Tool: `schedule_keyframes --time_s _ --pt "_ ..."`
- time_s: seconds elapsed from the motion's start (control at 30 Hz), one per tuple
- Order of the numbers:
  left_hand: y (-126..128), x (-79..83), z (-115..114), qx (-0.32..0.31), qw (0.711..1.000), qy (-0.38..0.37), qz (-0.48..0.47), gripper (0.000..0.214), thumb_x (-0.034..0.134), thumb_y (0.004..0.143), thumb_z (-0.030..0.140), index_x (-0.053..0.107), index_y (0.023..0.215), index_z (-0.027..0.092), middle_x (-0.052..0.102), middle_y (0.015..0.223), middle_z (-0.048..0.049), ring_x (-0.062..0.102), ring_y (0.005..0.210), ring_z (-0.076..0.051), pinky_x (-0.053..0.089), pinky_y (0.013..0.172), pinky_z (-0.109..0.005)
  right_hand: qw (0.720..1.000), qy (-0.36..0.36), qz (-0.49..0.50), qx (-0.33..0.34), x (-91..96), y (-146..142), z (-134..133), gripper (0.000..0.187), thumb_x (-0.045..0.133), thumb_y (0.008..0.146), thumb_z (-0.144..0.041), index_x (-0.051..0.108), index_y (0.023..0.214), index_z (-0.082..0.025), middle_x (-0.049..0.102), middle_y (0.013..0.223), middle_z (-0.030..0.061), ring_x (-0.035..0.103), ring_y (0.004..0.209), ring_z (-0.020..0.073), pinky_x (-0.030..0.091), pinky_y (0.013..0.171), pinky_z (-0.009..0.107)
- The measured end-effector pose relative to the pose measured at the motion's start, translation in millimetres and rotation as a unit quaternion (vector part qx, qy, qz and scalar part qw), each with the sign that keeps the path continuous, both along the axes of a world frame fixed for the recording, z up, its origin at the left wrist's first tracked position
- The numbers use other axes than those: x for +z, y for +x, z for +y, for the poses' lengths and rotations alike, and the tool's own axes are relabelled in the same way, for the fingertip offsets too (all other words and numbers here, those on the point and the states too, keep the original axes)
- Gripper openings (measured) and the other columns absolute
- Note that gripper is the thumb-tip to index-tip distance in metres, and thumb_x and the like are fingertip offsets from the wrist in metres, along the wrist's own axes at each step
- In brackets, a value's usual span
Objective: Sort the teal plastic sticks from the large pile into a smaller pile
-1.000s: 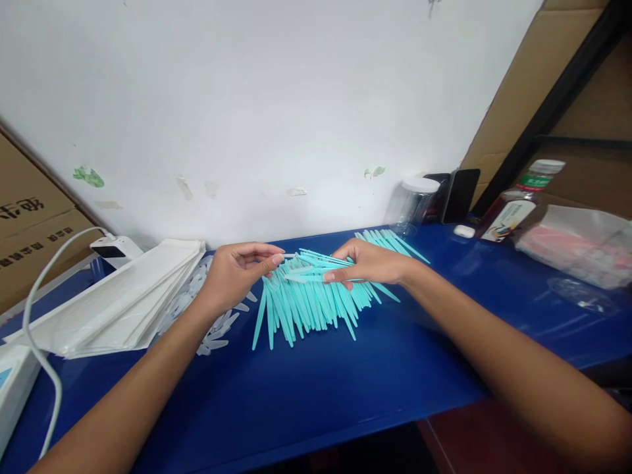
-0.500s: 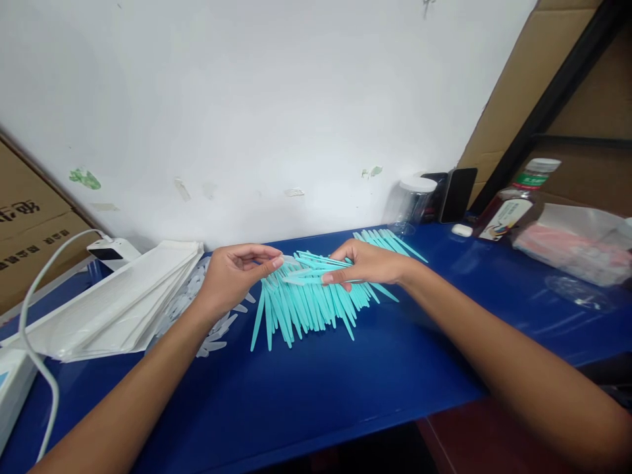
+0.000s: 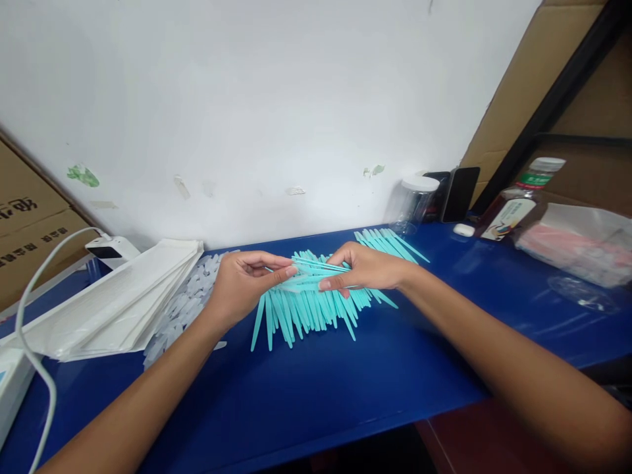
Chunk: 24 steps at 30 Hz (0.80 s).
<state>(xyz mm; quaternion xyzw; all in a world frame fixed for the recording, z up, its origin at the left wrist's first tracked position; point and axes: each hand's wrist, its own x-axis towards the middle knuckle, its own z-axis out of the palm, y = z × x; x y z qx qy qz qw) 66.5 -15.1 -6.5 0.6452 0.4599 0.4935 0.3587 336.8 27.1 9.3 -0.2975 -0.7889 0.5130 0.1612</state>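
Pinching teal stick (image 3: 320,265) | left hand (image 3: 241,284) fingertips closed | right hand (image 3: 368,268) likewise

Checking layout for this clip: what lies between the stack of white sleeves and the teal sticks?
Head view: a heap of clear plastic pieces, partly covered by the left hand.

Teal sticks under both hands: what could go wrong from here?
The left hand and right hand pinch a few teal sticks right above the loose pile; a slip could drop them back in or scatter it. The pile's tips point toward the blue table front edge, so a nudge may push some off.
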Motion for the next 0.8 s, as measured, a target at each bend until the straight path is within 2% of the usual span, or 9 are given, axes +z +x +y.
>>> schedule_keyframes --time_s 0.17,0.23,0.27,0.33,0.37,0.43,0.53,0.63,0.8 --pt "-1 7.7 -2 -0.006 1.0 0.001 0.021 0.031 0.095 0.073 0.043 0.085 0.089 0.018 0.084 0.091 -0.0092 0.08 0.084 -0.024 0.067 0.077 -0.034 1.0 -0.001 0.008 0.006 0.6 -1 -1 0.037 0.085 0.086 -0.048 0.073 0.068 -0.019 0.057 0.059 -0.0029 0.038 0.054 0.0096 0.029 0.053 0.029" --pt "-13 17.3 2 0.018 0.997 0.034 0.073 0.032 0.091 0.077 0.046 0.086 0.093 0.019 0.084 0.094 -0.0085 0.078 0.083 -0.022 0.064 0.075 -0.031 1.0 0.003 0.005 -0.002 1.8 0 -1 0.038 0.086 0.086 -0.046 0.072 0.065 -0.018 0.051 0.055 -0.0045 0.035 0.052 0.0087 0.027 0.053 0.03" --pt "-21 22.3 5 0.05 0.991 0.054 0.112 0.032 0.087 0.081 0.049 0.086 0.096 0.021 0.084 0.095 -0.0074 0.077 0.081 -0.02 0.062 0.072 -0.029 1.0 0.003 0.003 -0.008 2.6 1 -1 0.038 0.086 0.086 -0.045 0.071 0.064 -0.018 0.049 0.054 -0.0051 0.034 0.051 0.0085 0.026 0.053 0.03" --pt "-42 29.9 14 0.078 0.968 0.076 0.224 0.031 0.082 0.086 0.051 0.086 0.097 0.023 0.083 0.092 -0.0055 0.073 0.081 -0.019 0.057 0.071 -0.028 1.0 -0.003 0.0 -0.018 4.3 3 0 0.039 0.087 0.085 -0.045 0.07 0.062 -0.018 0.048 0.053 -0.0054 0.033 0.05 0.0082 0.026 0.052 0.03" --pt "-54 31.8 18 0.051 0.954 0.064 0.289 0.031 0.081 0.085 0.053 0.086 0.096 0.024 0.081 0.087 -0.0044 0.071 0.078 -0.019 0.054 0.069 -0.027 1.0 -0.008 0.0 -0.021 5.0 4 1 0.039 0.088 0.084 -0.045 0.07 0.063 -0.018 0.049 0.053 -0.0051 0.033 0.05 0.0082 0.026 0.052 0.03" --pt "-74 30.5 27 -0.048 0.919 -0.008 0.39 0.032 0.082 0.081 0.053 0.086 0.096 0.025 0.079 0.085 -0.0042 0.069 0.077 -0.019 0.052 0.069 -0.028 1.0 -0.017 0.001 -0.026 5.7 6 3 0.039 0.088 0.083 -0.047 0.071 0.064 -0.018 0.052 0.055 -0.0041 0.033 0.05 0.0081 0.026 0.052 0.03" --pt "-92 20.3 37 -0.136 0.878 -0.07 0.453 0.037 0.087 0.072 0.053 0.085 0.098 0.026 0.078 0.098 -0.0056 0.069 0.088 -0.022 0.051 0.071 -0.028 0.999 -0.019 0.0 -0.031 4.6 8 5 0.04 0.088 0.082 -0.049 0.072 0.064 -0.017 0.056 0.057 -0.0028 0.032 0.05 0.0077 0.026 0.052 0.03" --pt "-95 10.0 42 -0.146 0.865 -0.079 0.473 0.032 0.084 0.076 0.053 0.084 0.092 0.026 0.076 0.097 -0.0057 0.068 0.091 -0.023 0.05 0.075 -0.03 0.999 -0.015 0.0 -0.029 1.6 9 8 0.041 0.088 0.082 -0.049 0.071 0.064 -0.017 0.058 0.059 -0.002 0.033 0.05 0.0075 0.025 0.052 0.03" --pt "-89 2.7 45 -0.149 0.87 -0.082 0.462 0.033 0.074 0.086 0.055 0.079 0.092 0.023 0.076 0.096 -0.0066 0.067 0.087 -0.023 0.049 0.075 -0.032 1.0 -0.019 -0.001 -0.025 -0.1 9 9 0.039 0.088 0.082 -0.047 0.071 0.065 -0.017 0.058 0.06 -0.002 0.036 0.052 0.0085 0.026 0.052 0.03"
